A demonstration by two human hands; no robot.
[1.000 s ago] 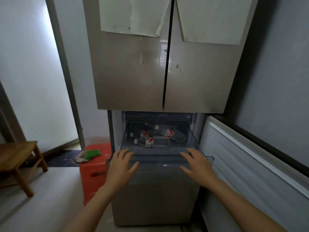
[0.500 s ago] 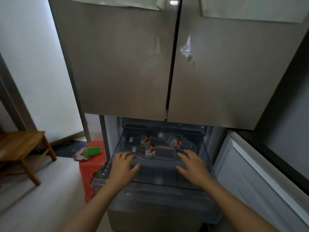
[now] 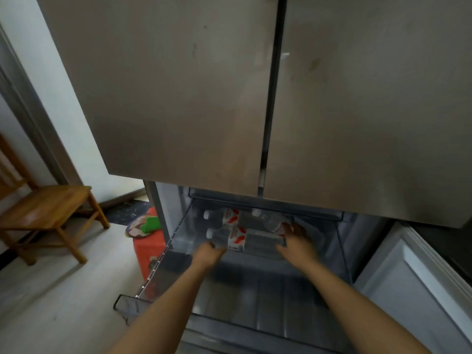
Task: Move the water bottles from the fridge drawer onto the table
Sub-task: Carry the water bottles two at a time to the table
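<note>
Lying in fridge drawer [image 3: 258, 287] | water bottles [image 3: 255, 242], seemingly three

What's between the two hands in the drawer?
In the head view, the nearest water bottle lies on its side between the left hand and the right hand, cap toward the left.

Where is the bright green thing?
In the head view, the bright green object sits left of centre, atop the red plastic stool, right beside the left wall of the clear pulled-out fridge drawer.
</note>
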